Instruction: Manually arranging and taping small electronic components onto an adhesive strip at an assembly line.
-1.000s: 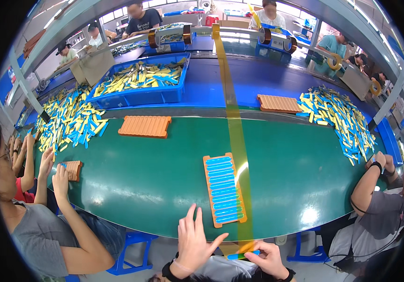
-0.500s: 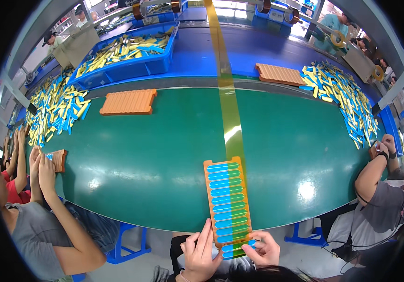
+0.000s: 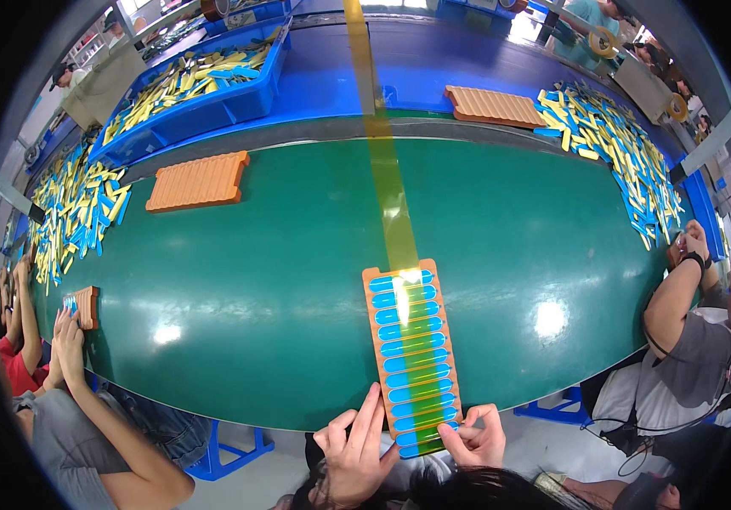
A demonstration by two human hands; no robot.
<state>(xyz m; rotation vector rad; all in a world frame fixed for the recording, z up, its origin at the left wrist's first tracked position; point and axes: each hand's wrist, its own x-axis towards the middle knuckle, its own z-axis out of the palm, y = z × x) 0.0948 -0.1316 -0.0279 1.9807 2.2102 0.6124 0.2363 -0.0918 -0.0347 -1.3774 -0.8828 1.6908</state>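
Note:
An orange ribbed tray [image 3: 371, 275] filled with a column of blue oblong strips [image 3: 388, 349] lies in front of me, its near end at the table's edge. Over the strips' middle runs a band of see-through amber tape [image 3: 392, 208], which stretches away across the table to the far side. My left hand [image 3: 350, 449] holds the tray's near left side, index finger along the edge and thumb at the near corner. At the near right corner, my right hand [image 3: 478, 440] has its thumb on the tape's end and its fingers curled; the fingertips' undersides are hidden.
Empty orange trays [image 3: 200, 181] [image 3: 495, 106] lie at the far left and far right. Heaps of blue and yellow strips [image 3: 81, 212] [image 3: 616, 157] flank the green table [image 3: 280, 280]. A blue bin [image 3: 212, 119] of strips stands behind. Co-workers' arms [image 3: 132, 433] [image 3: 671, 310] work at both sides.
The tape has shifted left over the strips, from their right half to their middle. My right hand has moved slightly with it, and my left hand stays at the tray's side.

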